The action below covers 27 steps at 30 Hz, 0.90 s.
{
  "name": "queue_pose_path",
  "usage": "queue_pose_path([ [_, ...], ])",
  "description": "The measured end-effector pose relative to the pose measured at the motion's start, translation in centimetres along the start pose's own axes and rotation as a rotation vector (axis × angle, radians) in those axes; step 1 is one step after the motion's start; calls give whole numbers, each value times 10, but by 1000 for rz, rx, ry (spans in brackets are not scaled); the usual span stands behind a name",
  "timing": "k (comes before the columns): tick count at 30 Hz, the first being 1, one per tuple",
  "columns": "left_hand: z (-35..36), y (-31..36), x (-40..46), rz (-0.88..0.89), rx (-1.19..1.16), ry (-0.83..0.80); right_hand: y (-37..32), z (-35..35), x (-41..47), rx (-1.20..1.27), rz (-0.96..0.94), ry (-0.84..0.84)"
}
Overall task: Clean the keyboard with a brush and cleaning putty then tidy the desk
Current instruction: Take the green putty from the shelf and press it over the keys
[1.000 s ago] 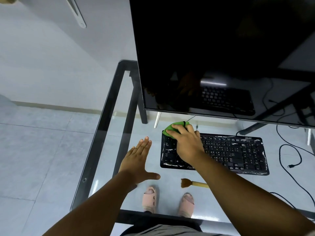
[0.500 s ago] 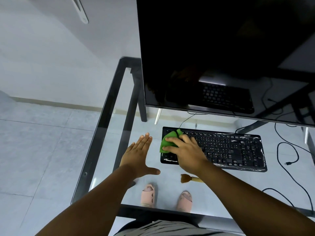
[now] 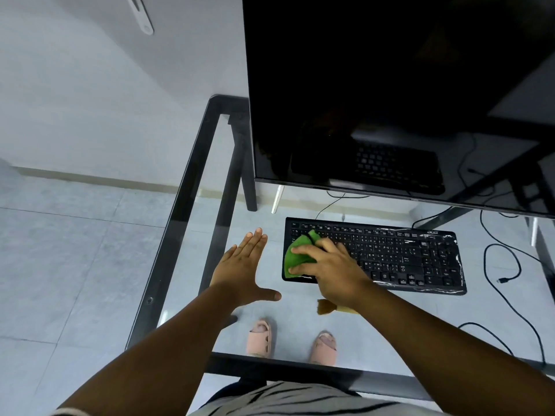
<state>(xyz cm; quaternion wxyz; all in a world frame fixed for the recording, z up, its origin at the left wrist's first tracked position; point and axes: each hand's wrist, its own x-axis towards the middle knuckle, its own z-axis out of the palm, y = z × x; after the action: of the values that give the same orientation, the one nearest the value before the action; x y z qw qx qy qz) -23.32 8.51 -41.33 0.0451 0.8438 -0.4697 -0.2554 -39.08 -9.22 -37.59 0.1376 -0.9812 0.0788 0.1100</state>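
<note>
**Pressing the putty along the keyboard's left end**

Nearest the wearer, the left hand (image 3: 240, 267) lies flat on the clear glass desk top with its black frame (image 3: 192, 181), fingers straight and together, thumb spread wide, holding nothing; it sits just beside the keyboard's left edge without touching it. To do this step well, that palm could shift onto the keyboard's frame to stop it sliding on the smooth glass.

The right hand (image 3: 327, 270) is curled over a flattened sheet of green cleaning putty (image 3: 297, 256), index finger and thumb pinching its edges while it is pressed onto the leftmost keys of the black, white-lettered keyboard (image 3: 390, 256). The putty looks soft and clingy, so firm downward pressure followed by a slow peel should lift dust better than dragging, which could leave bits between keys. Most rows to the right appear still to be covered.

The wooden-handled brush with brown bristles (image 3: 326, 306) lies on the glass just in front of the keyboard; the right wrist hides nearly all of its handle. How much putty is bunched under the palm cannot be told. Farther back, the large black monitor (image 3: 390, 85) is cut off at the top and right, and its stand is barely visible.
</note>
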Motion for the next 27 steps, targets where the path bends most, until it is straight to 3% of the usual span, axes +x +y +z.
queue_pose_path([
  [7,-1,0,0,1,7,2,-1,1,9,127,230,192],
  [13,-1,0,0,1,3,-4,4,10,-1,93,49,81],
  [19,-1,0,0,-5,-3,1,5,2,2,121,228,157],
  [27,-3,1,-1,-13,-12,-2,6,3,-14,25,-6,-2],
])
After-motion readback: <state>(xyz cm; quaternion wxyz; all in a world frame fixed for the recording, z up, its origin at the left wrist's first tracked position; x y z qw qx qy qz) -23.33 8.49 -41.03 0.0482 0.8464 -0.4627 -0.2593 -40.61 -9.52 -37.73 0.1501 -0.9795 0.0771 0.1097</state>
